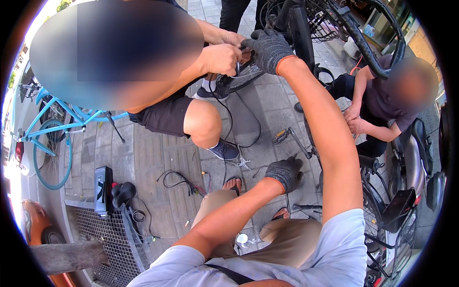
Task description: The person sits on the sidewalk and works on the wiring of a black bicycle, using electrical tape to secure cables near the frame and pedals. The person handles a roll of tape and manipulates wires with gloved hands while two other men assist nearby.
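My right hand, in a dark grey knit glove with an orange cuff, reaches far forward beside the black bicycle's front wheel. Its fingertips close on a small dark part right against a co-worker's hands; I cannot make out the part. A black cable hangs from the co-worker's hands to the paving. My left hand, gloved alike, is low in the middle with fingers curled, near the crank and pedal. What it may hold is hidden. A silver star-shaped metal piece lies beyond it.
Loose cables lie on the paving to the left. A black box-shaped pack and a saddle rest on a metal grate. A light-blue bicycle stands far left. Another person crouches at the right by parked two-wheelers.
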Available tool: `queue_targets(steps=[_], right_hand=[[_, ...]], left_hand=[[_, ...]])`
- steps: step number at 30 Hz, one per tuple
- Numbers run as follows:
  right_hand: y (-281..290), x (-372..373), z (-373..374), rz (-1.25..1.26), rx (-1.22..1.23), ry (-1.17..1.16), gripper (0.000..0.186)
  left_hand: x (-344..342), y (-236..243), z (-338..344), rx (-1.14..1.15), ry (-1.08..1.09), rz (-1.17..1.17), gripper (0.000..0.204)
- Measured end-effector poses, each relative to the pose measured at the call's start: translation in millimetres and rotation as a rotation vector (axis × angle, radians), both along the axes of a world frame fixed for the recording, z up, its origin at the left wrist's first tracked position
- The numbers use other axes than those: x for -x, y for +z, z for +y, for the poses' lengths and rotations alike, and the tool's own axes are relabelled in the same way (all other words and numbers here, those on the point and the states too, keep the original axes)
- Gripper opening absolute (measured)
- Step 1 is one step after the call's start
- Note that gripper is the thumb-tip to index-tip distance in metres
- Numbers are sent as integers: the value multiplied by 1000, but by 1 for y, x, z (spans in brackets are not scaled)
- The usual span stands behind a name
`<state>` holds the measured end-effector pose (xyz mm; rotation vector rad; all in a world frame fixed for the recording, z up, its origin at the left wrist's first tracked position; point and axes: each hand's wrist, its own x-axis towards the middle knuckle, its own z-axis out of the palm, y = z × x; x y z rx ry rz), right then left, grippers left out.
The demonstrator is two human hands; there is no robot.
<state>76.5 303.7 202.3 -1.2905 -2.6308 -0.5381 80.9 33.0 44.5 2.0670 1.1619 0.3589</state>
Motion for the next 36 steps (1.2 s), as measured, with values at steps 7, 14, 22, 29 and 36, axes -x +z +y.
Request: queue_targets(steps=[7, 14, 22, 29, 36], right_hand=[[-4, -15, -10, 1, -104, -11, 44], [-23, -30, -46, 117, -13, 65, 43], [-35, -39, -86, 212, 53, 136, 38], [-21, -49, -112, 148, 205, 6, 39], [1, -40, -104, 183, 263, -105, 59]], left_hand=[[-8, -4, -5, -11, -57, 37, 42], [-15, 5, -17, -23, -106, 32, 41], [-18, 8, -30, -47, -126, 36, 36], [-23, 5, -38, -77, -147, 22, 38], [-20, 1, -37, -97, -123, -3, 37]])
